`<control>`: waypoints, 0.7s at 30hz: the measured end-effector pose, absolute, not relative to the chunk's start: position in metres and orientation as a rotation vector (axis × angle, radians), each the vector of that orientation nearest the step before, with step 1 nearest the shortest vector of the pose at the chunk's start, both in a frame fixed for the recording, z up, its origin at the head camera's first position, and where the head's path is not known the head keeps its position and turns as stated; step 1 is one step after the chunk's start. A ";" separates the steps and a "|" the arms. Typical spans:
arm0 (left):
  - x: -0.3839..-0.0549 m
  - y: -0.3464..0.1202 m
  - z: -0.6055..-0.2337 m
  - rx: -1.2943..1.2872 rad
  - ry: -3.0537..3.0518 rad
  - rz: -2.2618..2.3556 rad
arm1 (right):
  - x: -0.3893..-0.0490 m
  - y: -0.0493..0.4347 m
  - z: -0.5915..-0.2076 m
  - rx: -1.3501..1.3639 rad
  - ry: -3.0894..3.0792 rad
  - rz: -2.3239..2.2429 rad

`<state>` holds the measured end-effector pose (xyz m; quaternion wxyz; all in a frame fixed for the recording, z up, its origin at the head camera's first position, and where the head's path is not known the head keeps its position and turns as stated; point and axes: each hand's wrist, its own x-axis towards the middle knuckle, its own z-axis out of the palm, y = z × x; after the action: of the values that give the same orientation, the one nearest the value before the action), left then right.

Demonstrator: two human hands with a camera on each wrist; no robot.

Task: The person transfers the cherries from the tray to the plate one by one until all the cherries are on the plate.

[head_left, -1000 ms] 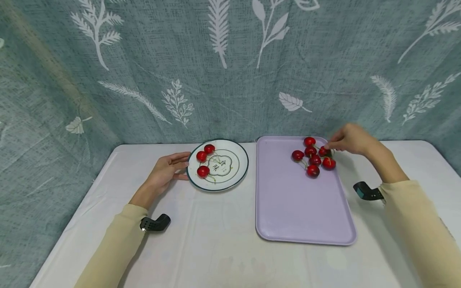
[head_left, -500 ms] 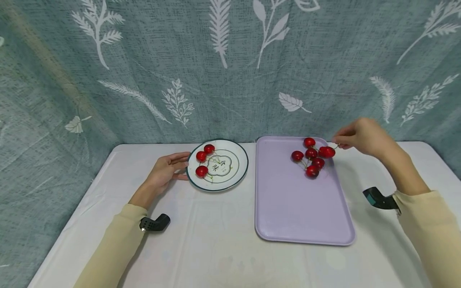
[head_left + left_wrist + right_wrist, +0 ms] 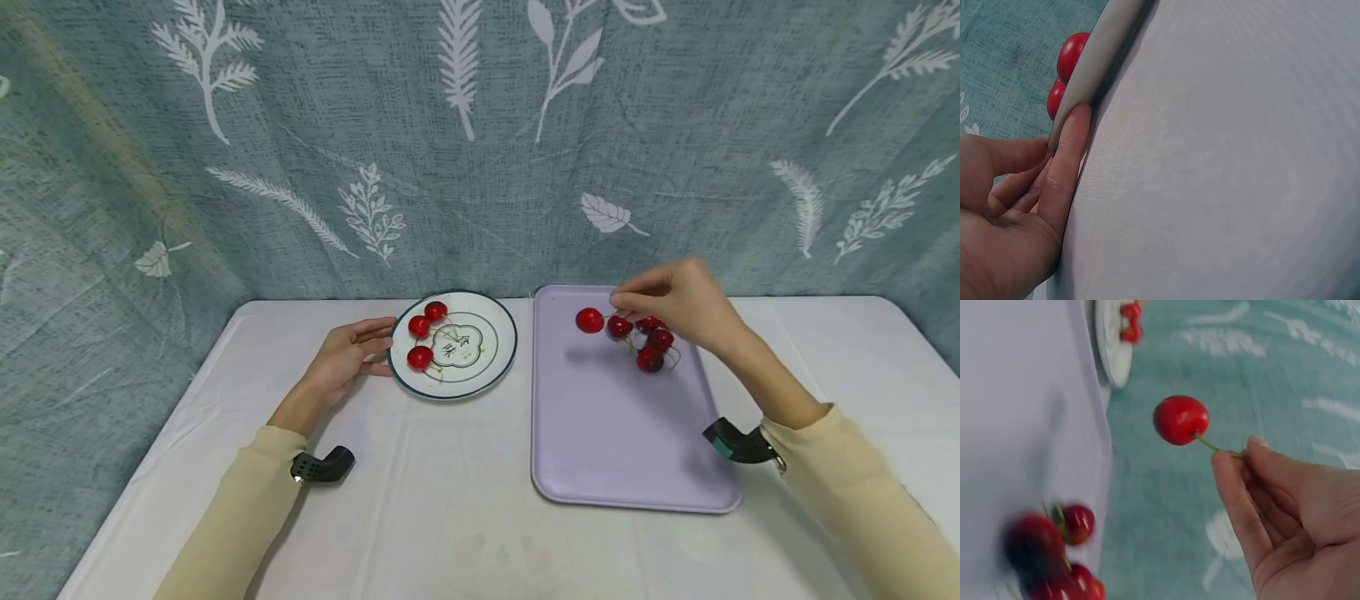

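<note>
In the head view, my right hand [image 3: 671, 302] is above the purple tray [image 3: 622, 450]. Its thumb and forefinger pinch the green stem of a red cherry [image 3: 1180, 420], which hangs clear of the others in the right wrist view. Beneath that hand, several more cherries [image 3: 650, 358] lie bunched on the tray, partly hidden by it. My left hand [image 3: 337, 362] holds the rim of a round white plate [image 3: 491, 358] with a dark blue edge, its thumb against the plate's side in the left wrist view. Three cherries [image 3: 420, 358] with stems rest on the plate's left part.
A white cloth [image 3: 450, 475] covers the table under the plate and tray. Behind it hangs a green-blue curtain [image 3: 495, 208] with white leaf prints. The plate stands left of the tray, with a narrow gap between them.
My right hand pulled a cherry by its stem at the tray's right edge, then carried it left over the tray. The remaining cherries shifted slightly. My left hand stays at the plate.
</note>
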<state>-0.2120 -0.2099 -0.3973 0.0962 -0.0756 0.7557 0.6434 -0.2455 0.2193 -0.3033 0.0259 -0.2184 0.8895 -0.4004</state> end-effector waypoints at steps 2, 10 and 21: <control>-0.212 -0.210 -0.398 -0.224 2.241 1.907 | -0.243 0.209 -0.309 -0.641 2.661 -1.299; -0.213 -0.210 -0.397 -0.230 2.241 1.892 | -0.234 0.165 -0.331 -0.658 2.412 -1.444; -0.213 -0.211 -0.398 -0.224 2.237 1.901 | -0.226 0.124 -0.333 -0.753 2.271 -1.546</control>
<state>-0.2130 -0.2111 -0.3979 0.0987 -0.0757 0.7562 0.6425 -0.2265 0.1242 -0.3333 0.1462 -0.2615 0.7887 -0.5368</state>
